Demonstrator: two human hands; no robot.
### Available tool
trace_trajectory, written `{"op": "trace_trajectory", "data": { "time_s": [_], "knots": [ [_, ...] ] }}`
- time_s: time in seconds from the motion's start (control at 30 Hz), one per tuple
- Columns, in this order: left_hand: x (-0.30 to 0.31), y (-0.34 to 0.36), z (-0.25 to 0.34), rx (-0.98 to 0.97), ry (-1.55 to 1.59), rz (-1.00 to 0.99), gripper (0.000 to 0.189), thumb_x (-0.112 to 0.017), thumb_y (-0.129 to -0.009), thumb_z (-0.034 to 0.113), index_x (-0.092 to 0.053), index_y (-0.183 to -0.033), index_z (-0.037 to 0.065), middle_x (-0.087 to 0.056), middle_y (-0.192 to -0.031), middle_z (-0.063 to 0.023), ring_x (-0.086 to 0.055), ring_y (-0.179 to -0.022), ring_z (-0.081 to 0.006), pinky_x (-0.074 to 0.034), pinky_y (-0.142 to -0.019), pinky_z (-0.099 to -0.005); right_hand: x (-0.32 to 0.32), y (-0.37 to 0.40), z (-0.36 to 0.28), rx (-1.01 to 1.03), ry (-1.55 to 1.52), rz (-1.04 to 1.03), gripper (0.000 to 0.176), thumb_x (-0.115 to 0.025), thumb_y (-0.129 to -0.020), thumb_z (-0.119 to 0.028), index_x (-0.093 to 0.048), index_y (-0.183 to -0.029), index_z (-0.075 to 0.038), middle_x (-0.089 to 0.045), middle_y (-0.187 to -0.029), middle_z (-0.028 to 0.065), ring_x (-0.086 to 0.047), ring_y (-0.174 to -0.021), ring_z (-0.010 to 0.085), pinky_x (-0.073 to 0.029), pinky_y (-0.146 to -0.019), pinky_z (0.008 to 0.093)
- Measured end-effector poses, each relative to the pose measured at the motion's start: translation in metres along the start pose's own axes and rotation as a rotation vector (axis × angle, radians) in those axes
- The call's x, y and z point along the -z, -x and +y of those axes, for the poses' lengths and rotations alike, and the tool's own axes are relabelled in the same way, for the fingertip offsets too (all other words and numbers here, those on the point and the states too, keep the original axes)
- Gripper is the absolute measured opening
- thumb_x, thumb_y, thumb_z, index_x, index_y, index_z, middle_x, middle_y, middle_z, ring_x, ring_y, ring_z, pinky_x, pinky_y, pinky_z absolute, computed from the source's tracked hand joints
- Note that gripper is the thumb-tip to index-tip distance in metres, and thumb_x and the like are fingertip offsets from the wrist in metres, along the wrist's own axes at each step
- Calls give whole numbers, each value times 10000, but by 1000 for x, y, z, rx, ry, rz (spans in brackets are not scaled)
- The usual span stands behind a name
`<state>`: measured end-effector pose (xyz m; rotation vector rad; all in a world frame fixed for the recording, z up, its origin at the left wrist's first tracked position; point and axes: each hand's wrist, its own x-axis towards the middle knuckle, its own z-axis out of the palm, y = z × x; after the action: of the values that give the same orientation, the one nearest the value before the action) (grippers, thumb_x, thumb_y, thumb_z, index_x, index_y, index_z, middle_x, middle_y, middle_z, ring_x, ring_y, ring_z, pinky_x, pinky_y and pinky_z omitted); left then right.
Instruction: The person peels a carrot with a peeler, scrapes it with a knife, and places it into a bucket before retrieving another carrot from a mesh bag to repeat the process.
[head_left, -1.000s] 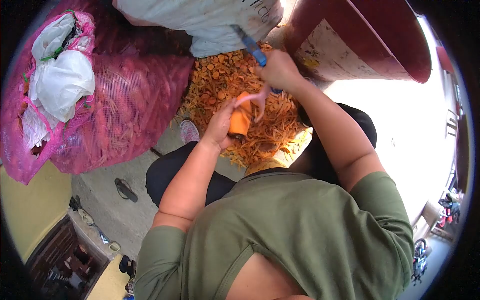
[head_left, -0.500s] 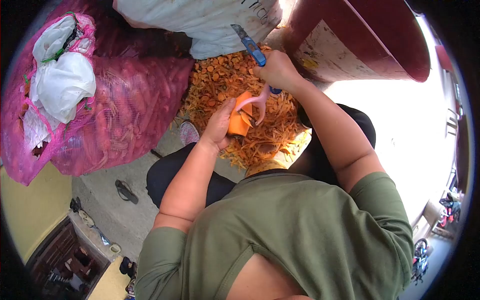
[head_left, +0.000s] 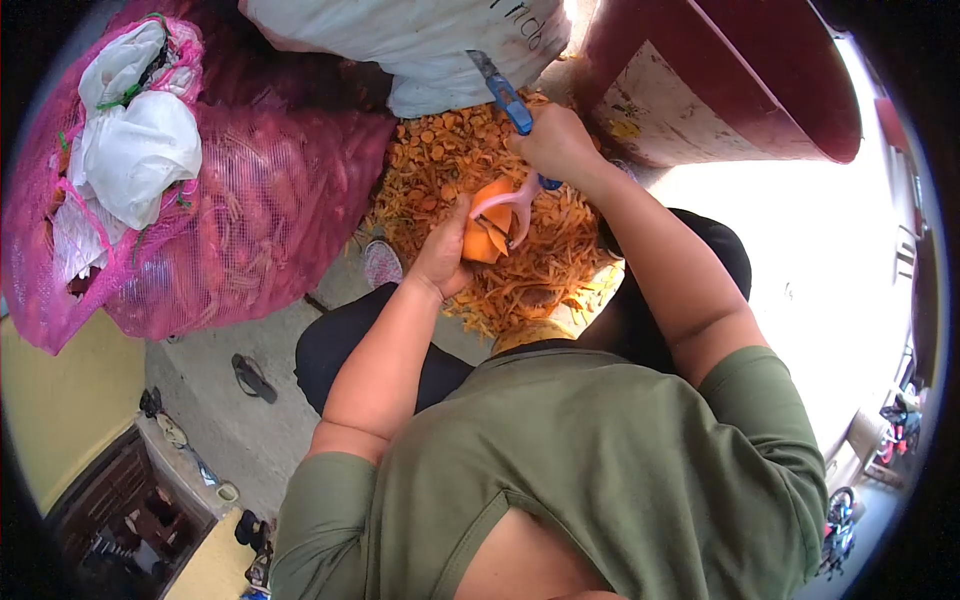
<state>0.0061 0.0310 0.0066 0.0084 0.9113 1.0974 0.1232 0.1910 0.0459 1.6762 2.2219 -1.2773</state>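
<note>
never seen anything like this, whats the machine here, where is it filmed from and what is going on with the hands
There is no machine: these are a person's bare hands, seen from a camera worn on their head, looking down. The left hand holds what looks like a carrot. The right hand grips a pink peeler set against it; a blue knife sticks out of the same fist. Below, on the floor, lies a pile of orange peelings and slices. Around it stand a pink net sack, a white sack and a red drum.
</note>
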Motion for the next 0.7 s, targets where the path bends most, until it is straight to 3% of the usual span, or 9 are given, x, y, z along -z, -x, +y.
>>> {"op": "trace_trajectory", "data": {
  "time_s": [0.1, 0.23, 0.3, 0.33, 0.37, 0.4, 0.5, 0.7],
  "knots": [
    [8, -6, -4, -9, -104, -42, 475, -420, -880, 445, -433, -1173, 71, -540, -1004, -55, -555, -876, -148, -485, -734, -306, -2, -4, 11, 131, 39, 120, 329, -638, -689, -331, -606, -708, -4, -608, -692, 170, -614, -697, 301, -478, -668, 376],
    [11, -6, -4, -25, -166, -64, 455, -437, -871, 446, -445, -1149, 86, -541, -929, -47, -559, -799, -141, -493, -592, -282, 27, -32, 46, 67, 89, 291, 372, -611, -680, -352, -629, -704, 19, -610, -676, 185, -617, -682, 305, -486, -651, 378],
    [10, 0, -5, 26, -167, -53, 444, -442, -870, 446, -444, -1141, 94, -535, -900, -46, -555, -775, -141, -489, -540, -282, 26, -29, 51, 33, 7, 272, 367, -614, -672, -346, -628, -705, 19, -609, -683, 191, -616, -689, 310, -485, -658, 381],
    [9, 1, -5, 39, -155, -39, 439, -456, -866, 438, -438, -1141, 95, -532, -891, -47, -554, -770, -143, -491, -536, -289, 27, -22, 45, 19, -34, 262, 364, -615, -668, -343, -627, -705, 19, -608, -687, 194, -615, -693, 312, -485, -662, 382],
    [8, 3, -4, 51, -141, -24, 435, -471, -863, 429, -432, -1141, 97, -528, -882, -48, -552, -765, -146, -493, -532, -297, 19, -10, 35, 58, -46, 217, 263, -618, -685, -251, -581, -735, 4, -585, -643, 161, -595, -610, 267, -466, -608, 367],
    [7, 3, -4, 63, -128, -8, 432, -485, -859, 420, -426, -1142, 98, -524, -873, -48, -551, -760, -148, -495, -528, -305, 5, -5, 32, 182, -22, 202, 273, -623, -682, -252, -578, -742, 10, -587, -663, 172, -600, -634, 267, -466, -619, 369],
    [4, 7, -6, -11, -184, -73, 409, -561, -839, 328, -421, -1148, 100, -522, -885, -40, -544, -759, -138, -501, -529, -319, 1, -19, 48, 118, 17, 258, 265, -612, -685, -262, -578, -720, -2, -585, -644, 172, -602, -640, 274, -463, -645, 376],
    [10, 5, -13, -186, -629, -16, 549, -719, -681, 92, -425, -1140, 29, -523, -977, -52, -531, -861, -134, -473, -702, -279, 20, -3, 39, 70, 47, 290, 361, -627, -677, -353, -623, -718, 6, -609, -708, 202, -614, -702, 330, -491, -655, 396]
  ]
}}
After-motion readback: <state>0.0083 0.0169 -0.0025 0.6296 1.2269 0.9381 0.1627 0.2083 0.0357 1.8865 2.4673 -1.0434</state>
